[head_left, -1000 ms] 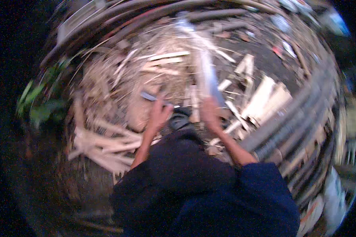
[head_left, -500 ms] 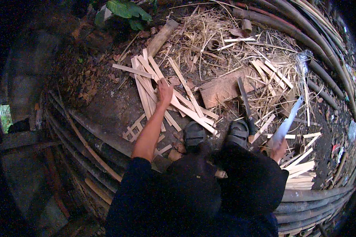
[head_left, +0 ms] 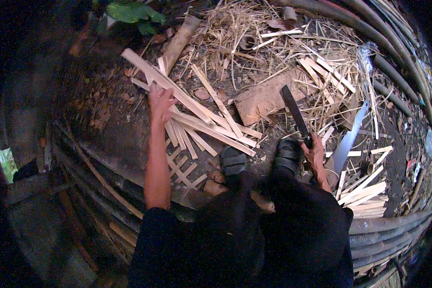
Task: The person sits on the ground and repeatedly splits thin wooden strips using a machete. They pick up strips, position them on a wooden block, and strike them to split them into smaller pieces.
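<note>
On the left, my left hand (head_left: 162, 102) is closed around a long, pale bamboo strip (head_left: 187, 100), lifted at a slant over the loose pile. More strips (head_left: 201, 127) lie crossed beneath it. Beside my right shoe, my right hand (head_left: 316, 156) grips the handle of a machete (head_left: 295, 109), its dark blade pointing away from me and up to the chopping block (head_left: 264, 98). A hand saw (head_left: 351, 137) with a bright toothed blade rests to the right of that hand, not held.
Fibre shavings (head_left: 230, 31) cover the ground at the back. Cut strips (head_left: 369, 197) are stacked at the right, by long poles (head_left: 389, 235). A short log (head_left: 181, 43) lies at the back left. My shoes (head_left: 234, 161) stand between the piles.
My right hand has let go of the saw, moved left and taken the machete's handle. My left hand has moved left and away from me, raising a strip from the pile.
</note>
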Action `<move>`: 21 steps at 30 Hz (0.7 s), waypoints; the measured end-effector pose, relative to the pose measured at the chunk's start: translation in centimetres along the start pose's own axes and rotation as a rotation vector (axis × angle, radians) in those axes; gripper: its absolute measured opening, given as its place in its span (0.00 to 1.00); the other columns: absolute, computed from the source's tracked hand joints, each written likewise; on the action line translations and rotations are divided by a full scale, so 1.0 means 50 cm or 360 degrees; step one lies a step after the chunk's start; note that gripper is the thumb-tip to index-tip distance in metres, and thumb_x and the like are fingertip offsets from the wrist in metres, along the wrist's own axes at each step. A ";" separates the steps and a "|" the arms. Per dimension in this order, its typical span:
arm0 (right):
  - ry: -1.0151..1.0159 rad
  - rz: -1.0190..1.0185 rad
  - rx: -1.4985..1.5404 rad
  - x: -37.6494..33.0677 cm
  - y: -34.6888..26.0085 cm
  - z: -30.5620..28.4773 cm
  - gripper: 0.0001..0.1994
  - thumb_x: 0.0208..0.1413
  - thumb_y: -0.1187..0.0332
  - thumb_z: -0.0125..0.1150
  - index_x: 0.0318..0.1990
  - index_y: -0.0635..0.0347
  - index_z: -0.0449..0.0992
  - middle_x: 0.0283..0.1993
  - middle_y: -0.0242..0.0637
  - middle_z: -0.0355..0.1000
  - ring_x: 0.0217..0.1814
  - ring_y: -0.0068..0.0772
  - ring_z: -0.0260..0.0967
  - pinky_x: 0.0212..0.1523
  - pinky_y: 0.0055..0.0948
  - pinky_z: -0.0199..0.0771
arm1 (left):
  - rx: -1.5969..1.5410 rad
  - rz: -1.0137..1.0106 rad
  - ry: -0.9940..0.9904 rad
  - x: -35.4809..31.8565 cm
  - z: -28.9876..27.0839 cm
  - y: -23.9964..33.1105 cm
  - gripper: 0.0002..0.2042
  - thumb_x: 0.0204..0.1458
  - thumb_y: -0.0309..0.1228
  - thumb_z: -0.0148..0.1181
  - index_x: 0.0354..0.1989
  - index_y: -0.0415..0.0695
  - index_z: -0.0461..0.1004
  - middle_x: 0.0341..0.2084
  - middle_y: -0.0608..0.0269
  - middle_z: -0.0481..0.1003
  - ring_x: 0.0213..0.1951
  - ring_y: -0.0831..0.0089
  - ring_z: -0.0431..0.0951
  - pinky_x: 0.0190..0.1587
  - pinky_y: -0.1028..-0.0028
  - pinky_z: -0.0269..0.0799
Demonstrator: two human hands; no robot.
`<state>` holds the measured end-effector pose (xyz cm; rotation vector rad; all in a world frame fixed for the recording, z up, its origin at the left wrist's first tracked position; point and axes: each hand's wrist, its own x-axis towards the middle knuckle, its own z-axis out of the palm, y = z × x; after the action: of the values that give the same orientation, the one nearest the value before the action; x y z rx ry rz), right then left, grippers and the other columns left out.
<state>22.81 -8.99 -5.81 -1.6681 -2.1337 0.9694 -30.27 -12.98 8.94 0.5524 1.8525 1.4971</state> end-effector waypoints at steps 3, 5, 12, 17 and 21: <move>0.0009 0.0183 0.0192 -0.027 -0.025 -0.035 0.29 0.49 0.68 0.64 0.60 0.58 0.61 0.48 0.51 0.68 0.49 0.42 0.68 0.48 0.36 0.67 | -0.0186 0.0157 -0.0112 -0.031 0.075 0.084 0.27 0.51 0.22 0.55 0.59 0.42 0.53 0.37 0.57 0.71 0.34 0.70 0.76 0.31 0.69 0.79; 0.0131 0.0079 0.0365 -0.039 -0.099 -0.067 0.29 0.51 0.70 0.62 0.61 0.57 0.60 0.55 0.50 0.67 0.55 0.39 0.67 0.54 0.31 0.66 | -0.0210 0.0249 -0.0069 -0.075 0.153 0.103 0.22 0.53 0.23 0.55 0.56 0.43 0.57 0.40 0.57 0.71 0.36 0.70 0.76 0.32 0.69 0.80; 0.0463 0.0020 0.0338 -0.099 -0.141 -0.104 0.27 0.51 0.69 0.60 0.60 0.54 0.62 0.30 0.41 0.70 0.29 0.30 0.67 0.32 0.27 0.67 | -0.0216 0.0308 -0.0318 -0.180 0.393 0.042 0.18 0.59 0.27 0.48 0.56 0.38 0.57 0.42 0.53 0.73 0.42 0.70 0.75 0.39 0.69 0.79; -0.0022 0.0423 0.0309 -0.136 -0.147 -0.110 0.19 0.53 0.64 0.59 0.52 0.54 0.65 0.30 0.48 0.72 0.33 0.47 0.73 0.33 0.36 0.70 | -0.0153 0.0630 -0.0184 -0.211 0.421 0.031 0.20 0.58 0.25 0.48 0.58 0.33 0.56 0.45 0.48 0.72 0.46 0.65 0.74 0.52 0.70 0.70; 0.0088 0.0258 0.0405 -0.124 -0.192 -0.092 0.20 0.58 0.51 0.52 0.49 0.55 0.65 0.29 0.55 0.72 0.33 0.60 0.72 0.32 0.50 0.70 | -0.0776 0.0810 0.0087 -0.199 0.413 0.169 0.14 0.61 0.38 0.46 0.44 0.37 0.63 0.34 0.55 0.72 0.38 0.66 0.73 0.48 0.69 0.67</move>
<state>20.09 -14.34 4.97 -1.7357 -1.7764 1.1706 -9.18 -3.86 17.36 0.7783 1.3555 2.2281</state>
